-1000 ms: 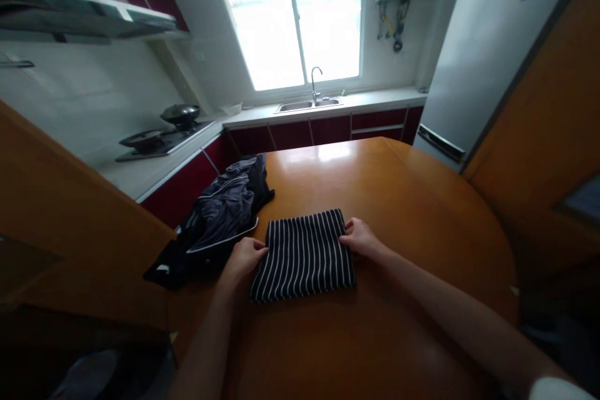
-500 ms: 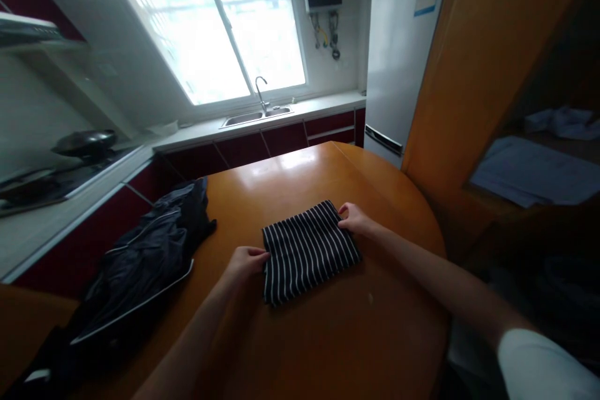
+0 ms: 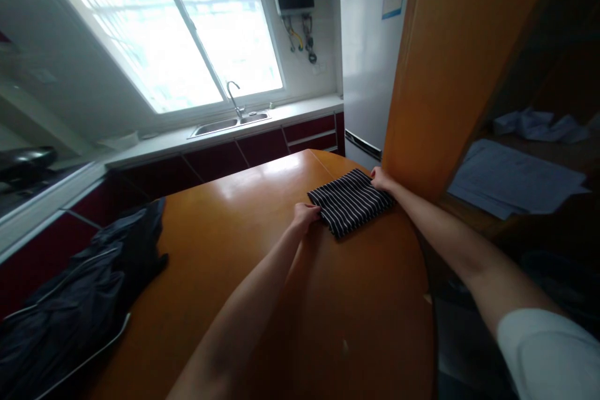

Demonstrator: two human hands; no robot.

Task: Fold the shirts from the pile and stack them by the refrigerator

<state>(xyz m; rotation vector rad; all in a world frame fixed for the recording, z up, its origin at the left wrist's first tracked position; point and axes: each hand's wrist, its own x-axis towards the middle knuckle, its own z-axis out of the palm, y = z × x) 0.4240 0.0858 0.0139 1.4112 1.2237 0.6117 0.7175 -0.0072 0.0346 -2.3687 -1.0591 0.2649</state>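
Observation:
A folded black cloth with white stripes (image 3: 351, 201), maybe a garment, lies flat near the right edge of the wooden table (image 3: 244, 250). My left hand (image 3: 307, 214) pinches its left edge between thumb and fingers. At the opposite edge, my right hand (image 3: 383, 180) grips the cloth near its far right corner. Both arms are stretched forward. To the left, well apart from my hands, a heap of dark clothing (image 3: 94, 281) with white piping lies at the table's edge.
Papers (image 3: 513, 178) lie on a shelf to the right, behind a wooden panel (image 3: 435, 75). A refrigerator (image 3: 370, 56) stands past the table's far right. A counter with a sink (image 3: 215, 128) runs under the window. A pan (image 3: 25, 159) sits at the far left.
Both hands have carried the striped cloth across the table, to the right and farther away. The view has turned right, so the dark clothing now sits farther left.

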